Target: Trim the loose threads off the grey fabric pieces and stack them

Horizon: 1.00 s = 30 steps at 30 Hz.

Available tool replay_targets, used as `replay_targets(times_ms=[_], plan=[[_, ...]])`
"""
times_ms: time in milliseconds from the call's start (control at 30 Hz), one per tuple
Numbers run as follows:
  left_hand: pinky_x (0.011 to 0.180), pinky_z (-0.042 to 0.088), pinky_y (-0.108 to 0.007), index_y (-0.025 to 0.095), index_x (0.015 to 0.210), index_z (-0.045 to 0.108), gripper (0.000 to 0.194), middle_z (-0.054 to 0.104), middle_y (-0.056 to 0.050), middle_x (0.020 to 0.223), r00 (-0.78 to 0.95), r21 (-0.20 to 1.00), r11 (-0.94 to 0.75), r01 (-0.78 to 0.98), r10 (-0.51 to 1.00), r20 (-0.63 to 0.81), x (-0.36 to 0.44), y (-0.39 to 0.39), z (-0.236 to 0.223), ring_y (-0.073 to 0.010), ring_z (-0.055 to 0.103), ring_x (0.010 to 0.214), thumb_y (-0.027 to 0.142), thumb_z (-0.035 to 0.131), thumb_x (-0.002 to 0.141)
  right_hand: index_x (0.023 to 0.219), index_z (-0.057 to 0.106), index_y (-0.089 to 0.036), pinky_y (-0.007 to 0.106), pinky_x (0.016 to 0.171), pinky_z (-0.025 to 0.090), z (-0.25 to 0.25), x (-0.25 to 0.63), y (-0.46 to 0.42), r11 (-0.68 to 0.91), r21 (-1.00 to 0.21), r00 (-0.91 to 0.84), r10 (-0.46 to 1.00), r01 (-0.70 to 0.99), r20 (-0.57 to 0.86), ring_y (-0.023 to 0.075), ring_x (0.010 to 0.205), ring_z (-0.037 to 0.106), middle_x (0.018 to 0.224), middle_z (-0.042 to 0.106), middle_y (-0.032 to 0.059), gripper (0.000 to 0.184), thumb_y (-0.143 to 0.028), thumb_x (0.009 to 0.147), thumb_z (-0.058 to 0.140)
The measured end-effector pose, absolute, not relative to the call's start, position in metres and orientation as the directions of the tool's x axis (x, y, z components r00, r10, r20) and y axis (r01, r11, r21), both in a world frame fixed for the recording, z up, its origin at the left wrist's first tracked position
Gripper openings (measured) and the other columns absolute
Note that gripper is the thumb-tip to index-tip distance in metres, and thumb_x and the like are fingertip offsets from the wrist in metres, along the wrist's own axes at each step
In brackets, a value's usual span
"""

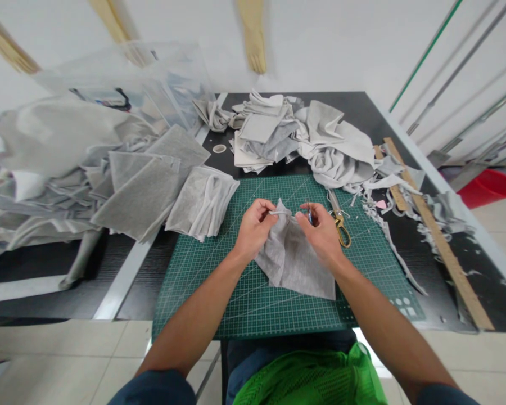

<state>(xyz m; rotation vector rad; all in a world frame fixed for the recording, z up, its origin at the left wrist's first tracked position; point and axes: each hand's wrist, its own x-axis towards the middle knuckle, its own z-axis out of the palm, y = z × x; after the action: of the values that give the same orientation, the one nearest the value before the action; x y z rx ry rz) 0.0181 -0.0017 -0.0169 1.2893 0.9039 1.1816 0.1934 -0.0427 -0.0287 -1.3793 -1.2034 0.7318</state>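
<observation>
A piece of grey fabric [299, 264] hangs from my hands over the green cutting mat [202, 287], its lower part resting on the mat. My left hand [257, 228] pinches its gathered upper edge between thumb and fingers. Close by on the right, my right hand [320, 228] is closed around a small, shiny, bluish tool [310, 216], mostly hidden by the fingers; its kind cannot be made out. The right thumb is near the fabric's edge. Just beyond this hand lie gold-handled scissors [342, 232] on the mat.
Left of the mat are a stack of folded grey fabric [202, 202] and a large fabric heap [59, 152], before a clear plastic bin [152, 84]. More fabric [265, 126] is piled behind. Wooden rulers [442, 242] and scraps lie right; a white tape roll [219, 148] sits behind.
</observation>
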Motion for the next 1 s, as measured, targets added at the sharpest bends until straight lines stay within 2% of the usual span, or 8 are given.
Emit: replay_targets(times_ms=[133, 267, 367, 600, 700, 833, 900, 1000], plan=[[0.063, 0.044, -0.023, 0.021, 0.097, 0.058, 0.023, 0.063, 0.001, 0.084, 0.269, 0.986, -0.068, -0.150, 0.957, 0.107, 0.017, -0.003, -0.017, -0.0117, 0.058, 0.070, 0.019, 0.070, 0.077, 0.109, 0.070, -0.022, 0.026, 0.051, 0.033, -0.025, 0.197, -0.043, 0.087, -0.984, 0.234, 0.964, 0.155, 0.123, 0.0124, 0.056, 0.040, 0.066, 0.047, -0.0058, 0.032, -0.044, 0.086, 0.073], [0.064, 0.045, -0.023, 0.021, 0.100, 0.058, 0.029, 0.067, 0.000, 0.088, 0.339, 0.987, -0.024, -0.159, 0.937, 0.078, 0.018, -0.005, -0.013, -0.0117, 0.061, 0.070, 0.020, 0.071, 0.074, 0.119, 0.071, -0.024, 0.026, 0.049, 0.029, -0.021, 0.195, -0.045, 0.109, -0.987, 0.146, 0.981, 0.121, 0.126, 0.0117, 0.055, 0.036, 0.066, 0.044, -0.0055, 0.036, -0.044, 0.089, 0.070], [0.064, 0.045, -0.023, 0.021, 0.103, 0.058, 0.035, 0.070, -0.001, 0.088, 0.366, 0.990, -0.001, -0.142, 0.929, 0.054, 0.020, -0.006, -0.011, -0.0116, 0.061, 0.069, 0.021, 0.074, 0.072, 0.121, 0.071, -0.024, 0.026, 0.051, 0.030, -0.017, 0.193, -0.047, 0.141, -0.980, 0.109, 0.982, 0.139, 0.157, 0.0116, 0.057, 0.037, 0.066, 0.045, -0.0053, 0.039, -0.045, 0.089, 0.071], [0.068, 0.048, -0.024, 0.020, 0.104, 0.064, 0.038, 0.071, -0.001, 0.089, 0.352, 0.994, -0.068, -0.082, 0.931, 0.093, 0.017, -0.005, -0.012, -0.0127, 0.065, 0.074, 0.017, 0.078, 0.069, 0.092, 0.075, -0.020, 0.026, 0.054, 0.034, -0.019, 0.194, -0.048, 0.135, -0.987, 0.128, 0.981, 0.082, 0.145, 0.0115, 0.059, 0.043, 0.069, 0.058, -0.0018, 0.031, -0.051, 0.087, 0.072], [0.067, 0.048, -0.025, 0.019, 0.105, 0.072, 0.037, 0.072, -0.002, 0.088, 0.354, 0.994, -0.105, 0.002, 0.930, 0.098, 0.016, -0.007, -0.008, -0.0142, 0.065, 0.074, 0.025, 0.082, 0.070, 0.093, 0.075, -0.020, 0.027, 0.053, 0.035, -0.019, 0.192, -0.049, 0.133, -0.991, 0.138, 0.981, 0.018, 0.135, 0.0116, 0.058, 0.043, 0.068, 0.058, -0.0015, 0.034, -0.053, 0.087, 0.071], [0.066, 0.049, -0.027, 0.018, 0.095, 0.080, 0.028, 0.076, -0.005, 0.085, 0.346, 0.984, -0.125, 0.126, 0.935, 0.075, 0.017, -0.010, -0.004, -0.0159, 0.065, 0.072, 0.038, 0.082, 0.076, 0.093, 0.074, -0.020, 0.027, 0.054, 0.037, -0.018, 0.190, -0.050, 0.133, -0.991, 0.110, 0.985, -0.009, 0.131, 0.0121, 0.058, 0.045, 0.067, 0.057, -0.0020, 0.035, -0.055, 0.088, 0.071], [0.066, 0.050, -0.028, 0.018, 0.091, 0.082, 0.025, 0.077, -0.005, 0.084, 0.332, 0.986, -0.107, 0.126, 0.941, 0.059, 0.017, -0.010, -0.005, -0.0165, 0.066, 0.072, 0.039, 0.081, 0.077, 0.095, 0.072, -0.021, 0.027, 0.054, 0.036, -0.018, 0.190, -0.049, 0.133, -0.991, 0.125, 0.983, 0.008, 0.133, 0.0120, 0.057, 0.044, 0.067, 0.055, -0.0026, 0.035, -0.055, 0.090, 0.068], [0.062, 0.049, -0.027, 0.018, 0.089, 0.082, 0.024, 0.076, -0.004, 0.079, 0.280, 0.997, -0.045, 0.065, 0.960, 0.025, 0.016, -0.008, -0.008, -0.0151, 0.064, 0.067, 0.039, 0.082, 0.076, 0.109, 0.067, -0.022, 0.028, 0.055, 0.038, -0.021, 0.193, -0.049, 0.151, -0.982, 0.157, 0.973, 0.113, 0.168, 0.0128, 0.058, 0.045, 0.070, 0.054, -0.0033, 0.033, -0.050, 0.093, 0.064]])
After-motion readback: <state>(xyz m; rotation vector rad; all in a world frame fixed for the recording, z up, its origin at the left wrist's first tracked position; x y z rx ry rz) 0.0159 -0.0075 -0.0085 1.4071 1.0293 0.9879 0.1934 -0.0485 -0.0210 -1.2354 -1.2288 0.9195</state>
